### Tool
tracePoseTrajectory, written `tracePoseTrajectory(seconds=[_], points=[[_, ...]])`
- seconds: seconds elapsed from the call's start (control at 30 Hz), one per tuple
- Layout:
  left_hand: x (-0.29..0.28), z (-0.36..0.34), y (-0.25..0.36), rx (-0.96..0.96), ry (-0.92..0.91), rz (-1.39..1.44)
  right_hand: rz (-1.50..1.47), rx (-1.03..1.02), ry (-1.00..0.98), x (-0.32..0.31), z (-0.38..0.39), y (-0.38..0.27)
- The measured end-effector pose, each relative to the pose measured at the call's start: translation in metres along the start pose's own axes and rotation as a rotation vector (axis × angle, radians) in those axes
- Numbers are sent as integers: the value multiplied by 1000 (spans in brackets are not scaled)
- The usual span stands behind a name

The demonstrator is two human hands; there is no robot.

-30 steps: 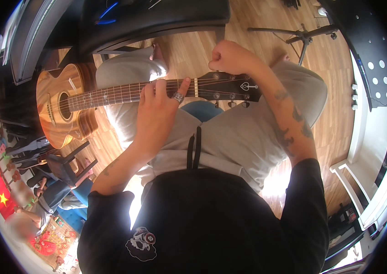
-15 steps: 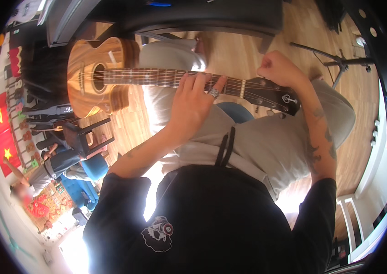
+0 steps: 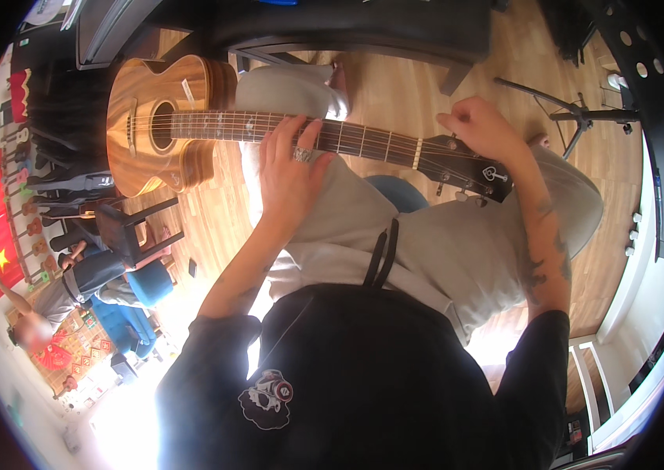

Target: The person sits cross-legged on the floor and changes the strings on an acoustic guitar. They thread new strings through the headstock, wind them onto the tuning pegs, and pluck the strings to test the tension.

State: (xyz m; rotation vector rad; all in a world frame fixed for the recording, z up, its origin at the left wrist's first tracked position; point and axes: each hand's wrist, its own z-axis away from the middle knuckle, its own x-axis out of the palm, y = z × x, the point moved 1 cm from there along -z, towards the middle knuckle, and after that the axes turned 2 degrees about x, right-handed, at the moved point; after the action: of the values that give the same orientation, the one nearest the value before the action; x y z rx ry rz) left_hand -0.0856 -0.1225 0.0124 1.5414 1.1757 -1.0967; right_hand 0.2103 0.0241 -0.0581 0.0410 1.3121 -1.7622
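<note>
A wooden acoustic guitar lies across my lap, its body at the far left and its black headstock at the right. My left hand, with a chunky ring, rests on the fretboard partway along the neck. Its fingers stretch over the strings, the thumb out to the side. At the headstock's far edge my right hand is closed in a pinch; what its fingertips hold is hidden. Tuning pegs show along the headstock's near edge.
A dark bench stands beyond my knees. To the right is a black tripod stand on the wooden floor. A dark stool, blue chairs and another person are at the left.
My left hand has slid left along the neck, from near the nut toward the guitar's body. My right hand stays at the headstock. The view has shifted slightly.
</note>
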Motion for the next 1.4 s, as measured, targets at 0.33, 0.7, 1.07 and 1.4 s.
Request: tracePoseTrajectory(seconds=[0.33, 0.7, 1.07, 1.4], points=[[-4, -9, 0, -40, -57, 7, 34, 32, 112, 4, 1, 5], [-4, -10, 1, -29, -85, -4, 196, 118, 143, -1, 10, -8], [-7, -10, -3, -70, -84, 7, 124, 126, 59, 1, 6, -2], [-3, -9, -9, -110, -102, -5, 149, 97, 52, -2, 6, -3]])
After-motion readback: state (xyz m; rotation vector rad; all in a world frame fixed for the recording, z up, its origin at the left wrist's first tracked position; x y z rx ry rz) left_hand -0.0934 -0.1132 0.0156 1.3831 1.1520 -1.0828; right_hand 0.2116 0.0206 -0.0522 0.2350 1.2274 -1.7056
